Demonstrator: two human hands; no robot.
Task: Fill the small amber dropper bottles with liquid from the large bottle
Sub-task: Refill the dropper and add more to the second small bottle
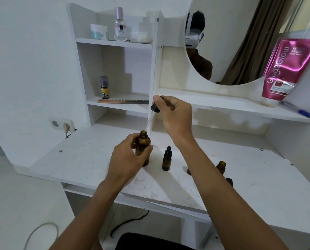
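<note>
My left hand (128,156) grips the large amber bottle (143,141), which stands open on the white desk (96,159). My right hand (174,114) holds a black-capped glass dropper (153,112) tilted above the bottle, its glass tip just over the mouth. A small amber bottle with a black dropper cap (166,159) stands to the right of the large one. An open small amber bottle (221,166) sits further right. Two more small bottles (229,181) are mostly hidden behind my right forearm.
A white shelf unit (118,42) at the back holds jars, a spray bottle and a comb (122,101). A round mirror (231,42), a pink tube (287,71) and a blue pen (297,110) sit on the right ledge. A wall socket (63,125) is at the left.
</note>
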